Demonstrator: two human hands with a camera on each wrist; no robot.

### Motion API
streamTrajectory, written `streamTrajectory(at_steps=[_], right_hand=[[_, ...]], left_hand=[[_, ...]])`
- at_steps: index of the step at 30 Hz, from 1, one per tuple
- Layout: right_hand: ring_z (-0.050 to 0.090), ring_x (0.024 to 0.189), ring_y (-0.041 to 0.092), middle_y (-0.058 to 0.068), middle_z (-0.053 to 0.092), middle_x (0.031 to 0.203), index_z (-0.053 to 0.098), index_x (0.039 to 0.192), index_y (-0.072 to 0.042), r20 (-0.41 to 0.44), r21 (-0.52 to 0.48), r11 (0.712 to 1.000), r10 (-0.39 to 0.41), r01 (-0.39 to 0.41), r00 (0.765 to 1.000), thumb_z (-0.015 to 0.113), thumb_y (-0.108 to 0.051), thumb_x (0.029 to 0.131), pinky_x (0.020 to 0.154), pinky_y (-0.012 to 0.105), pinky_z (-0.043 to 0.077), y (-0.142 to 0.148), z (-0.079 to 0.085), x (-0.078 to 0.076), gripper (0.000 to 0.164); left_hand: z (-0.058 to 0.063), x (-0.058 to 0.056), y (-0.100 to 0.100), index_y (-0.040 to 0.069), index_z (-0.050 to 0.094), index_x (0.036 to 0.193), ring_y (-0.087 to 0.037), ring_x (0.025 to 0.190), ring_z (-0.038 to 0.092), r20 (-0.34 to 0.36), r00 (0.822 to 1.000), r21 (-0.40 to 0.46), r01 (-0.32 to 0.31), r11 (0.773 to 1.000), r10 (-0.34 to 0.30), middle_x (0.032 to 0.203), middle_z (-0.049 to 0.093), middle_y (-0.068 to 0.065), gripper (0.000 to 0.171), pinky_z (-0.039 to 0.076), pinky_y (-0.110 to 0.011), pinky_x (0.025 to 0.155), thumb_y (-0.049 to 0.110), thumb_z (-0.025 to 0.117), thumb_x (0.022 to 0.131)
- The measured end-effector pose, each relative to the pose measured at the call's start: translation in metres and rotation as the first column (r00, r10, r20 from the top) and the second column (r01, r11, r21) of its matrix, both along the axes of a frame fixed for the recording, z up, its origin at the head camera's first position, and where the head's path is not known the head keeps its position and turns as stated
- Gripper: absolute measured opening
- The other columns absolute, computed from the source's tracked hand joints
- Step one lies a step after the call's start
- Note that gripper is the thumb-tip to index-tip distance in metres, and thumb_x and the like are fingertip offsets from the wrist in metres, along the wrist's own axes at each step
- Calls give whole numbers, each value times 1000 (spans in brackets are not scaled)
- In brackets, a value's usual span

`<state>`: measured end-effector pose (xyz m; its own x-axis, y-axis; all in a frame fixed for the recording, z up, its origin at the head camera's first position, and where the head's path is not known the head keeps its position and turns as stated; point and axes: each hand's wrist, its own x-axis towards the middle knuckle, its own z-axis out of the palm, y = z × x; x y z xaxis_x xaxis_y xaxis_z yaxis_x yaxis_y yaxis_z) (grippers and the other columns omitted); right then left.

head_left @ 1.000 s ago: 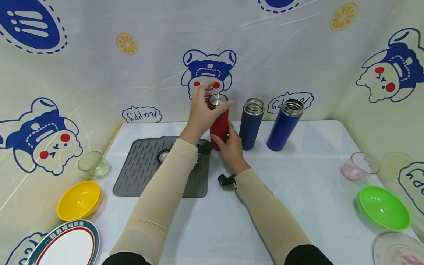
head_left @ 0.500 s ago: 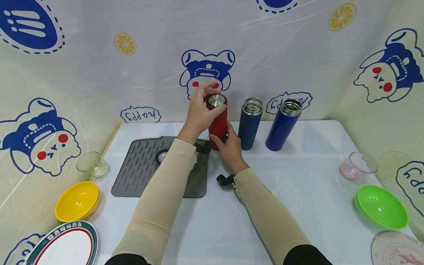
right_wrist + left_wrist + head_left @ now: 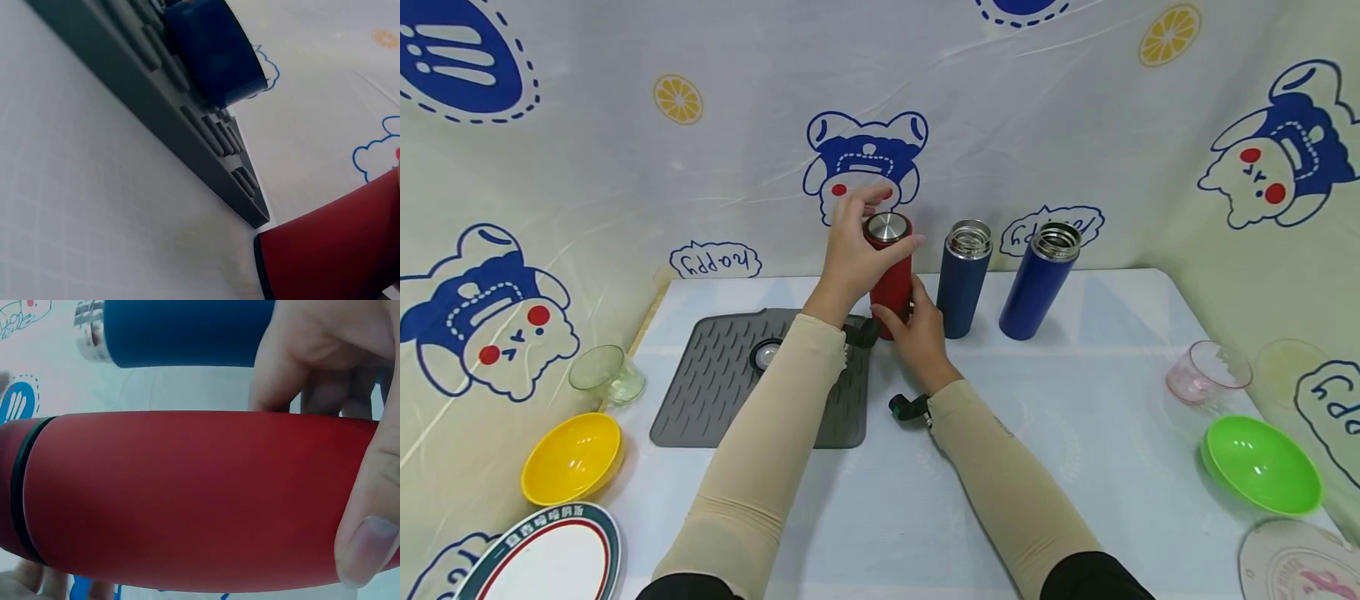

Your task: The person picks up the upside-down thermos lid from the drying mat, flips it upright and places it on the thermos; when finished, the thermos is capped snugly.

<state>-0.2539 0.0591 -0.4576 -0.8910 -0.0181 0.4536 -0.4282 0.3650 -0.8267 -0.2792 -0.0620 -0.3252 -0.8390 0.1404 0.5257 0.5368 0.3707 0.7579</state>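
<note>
A red thermos with a steel-topped lid stands upright at the table's back, just right of the grey mat. My left hand holds the lid, thumb across the front and fingers behind. Lower down, my right hand grips the body. In the left wrist view a black ring separates lid from body; the right thumb presses the lower part. Two lidless blue thermoses, one darker and one brighter, stand to the right, steel mouths showing.
On the grey ridged mat sits a blue lid, partly hidden by my left forearm in the head view. A green-tinted glass, yellow bowl and plate line the left; a pink glass, green bowl and plate the right.
My left thumb draws in over the lid, then reaches out to the right again. The right hand keeps its grip on the body. The whole head view drifts slightly left.
</note>
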Motion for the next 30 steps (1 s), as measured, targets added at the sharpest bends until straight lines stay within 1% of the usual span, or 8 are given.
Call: streamTrajectory(at_steps=[2, 4, 7, 12, 17, 20, 25, 30], right_hand=[[52, 108, 8, -4, 54, 124, 33, 143, -22, 3, -2, 1000, 6, -6, 1000, 68, -40, 85, 84, 31, 49, 0, 0, 0, 70], [52, 109, 8, -3, 54, 124, 33, 143, -21, 3, 2, 1000, 12, -12, 1000, 68, -41, 85, 83, 30, 49, 0, -1, 0, 70], [53, 108, 9, -2, 55, 124, 33, 143, -20, 14, 16, 1000, 1, -1, 1000, 68, -41, 85, 83, 30, 49, 1, -1, 0, 71], [54, 107, 9, -1, 55, 124, 31, 144, -19, 34, 53, 998, -20, 18, 999, 67, -44, 84, 84, 30, 49, 0, 0, 1, 73], [54, 106, 11, 2, 54, 123, 30, 144, -18, 14, 77, 997, -19, 18, 1000, 66, -44, 85, 84, 31, 49, -1, 1, 1, 74], [53, 107, 11, 2, 54, 123, 29, 144, -18, 15, 74, 997, -17, 16, 1000, 66, -43, 86, 85, 31, 48, 0, 0, 0, 74], [52, 109, 10, 1, 53, 126, 26, 145, -19, 36, 74, 997, 2, -4, 999, 64, -46, 86, 86, 30, 47, 1, 1, -1, 75], [52, 109, 12, 3, 53, 124, 26, 145, -17, 26, 107, 994, -19, 16, 999, 63, -47, 86, 87, 30, 46, 2, 1, -1, 76]], left_hand=[[0, 0, -1, 17, 49, 132, -8, 111, 48, 10, 1000, 23, -14, 1000, 13, 122, 54, 3, 71, 46, -27, 88, 38, 81, 72], [0, 0, -2, 19, 51, 131, -8, 109, 52, 29, 999, 67, 24, 998, -26, 118, 59, 4, 65, 46, -28, 89, 29, 81, 74], [2, 0, -2, 24, 50, 133, -6, 116, 46, 5, 998, 39, 57, 998, -57, 128, 53, 9, 64, 45, -31, 90, 26, 78, 77], [1, -2, 2, 17, 52, 130, -7, 113, 45, -40, 999, -11, -34, 999, 33, 126, 50, 5, 71, 46, -25, 87, 42, 81, 70], [3, -3, 1, 14, 56, 125, -8, 102, 55, -4, 1000, 37, -23, 999, 24, 111, 60, 2, 62, 46, -25, 87, 29, 83, 71], [4, -3, 2, 15, 54, 127, -10, 107, 52, 5, 1000, 20, -25, 999, 25, 116, 57, 2, 65, 46, -26, 88, 31, 83, 71], [4, 1, 2, 16, 53, 128, -12, 108, 52, 25, 993, -63, -110, 992, 111, 122, 54, -1, 77, 49, -28, 84, 45, 84, 64], [4, 0, -3, 16, 56, 126, -10, 104, 56, 33, 998, -64, -53, 997, 55, 118, 61, 1, 72, 49, -28, 84, 42, 85, 65]])
